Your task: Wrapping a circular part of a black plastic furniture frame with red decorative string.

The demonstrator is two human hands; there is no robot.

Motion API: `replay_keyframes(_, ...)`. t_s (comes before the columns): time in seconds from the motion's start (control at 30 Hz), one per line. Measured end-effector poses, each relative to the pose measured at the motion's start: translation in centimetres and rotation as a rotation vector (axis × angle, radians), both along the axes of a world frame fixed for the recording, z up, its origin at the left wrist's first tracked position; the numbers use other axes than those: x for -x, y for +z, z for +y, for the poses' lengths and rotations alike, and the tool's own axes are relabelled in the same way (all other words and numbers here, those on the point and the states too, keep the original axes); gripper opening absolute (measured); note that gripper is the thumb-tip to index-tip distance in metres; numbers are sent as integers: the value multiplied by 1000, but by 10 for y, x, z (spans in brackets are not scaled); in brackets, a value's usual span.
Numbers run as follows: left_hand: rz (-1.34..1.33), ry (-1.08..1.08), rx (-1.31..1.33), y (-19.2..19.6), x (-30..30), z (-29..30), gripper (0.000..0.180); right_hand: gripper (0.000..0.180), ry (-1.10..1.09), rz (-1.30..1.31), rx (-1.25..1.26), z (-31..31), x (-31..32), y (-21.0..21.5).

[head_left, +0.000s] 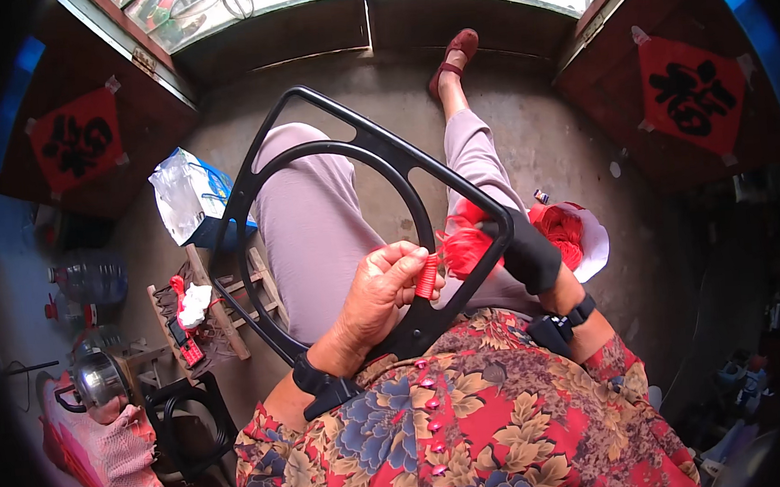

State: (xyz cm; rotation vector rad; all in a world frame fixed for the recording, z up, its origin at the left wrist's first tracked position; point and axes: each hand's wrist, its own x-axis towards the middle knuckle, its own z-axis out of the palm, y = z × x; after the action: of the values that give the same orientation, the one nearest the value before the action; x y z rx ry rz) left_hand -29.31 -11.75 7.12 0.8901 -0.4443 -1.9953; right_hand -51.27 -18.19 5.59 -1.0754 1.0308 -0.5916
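Note:
A black frame (pixel 374 149) with a round ring inside it rests across my lap. My left hand (pixel 384 285) pinches a band of red cord (pixel 427 275) wrapped round the ring's lower right part. My right hand (pixel 526 252), in a black glove or sleeve, grips the frame's right edge. A loose bunch of red cord (pixel 465 243) lies bundled between the two hands. More red cord (pixel 561 227) sits in a white bag beside my right knee.
A small wooden stool (pixel 223 309) with rags and a red object stands at my left. A blue-and-white bag (pixel 189 196), a water bottle (pixel 94 280), a metal kettle (pixel 99 380) and another black frame (pixel 185 421) lie on the concrete floor at left.

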Motion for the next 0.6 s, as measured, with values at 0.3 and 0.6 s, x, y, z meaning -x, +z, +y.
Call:
replay_keyframes(0.3,-19,-17,-17,-2,-1,1,18,36,-591,-1138,-233,33,153,-15)
replay_keyframes(0.6,9,55,-20,1,6,-4,14,38,-850,-245,-78,33,147,-7)
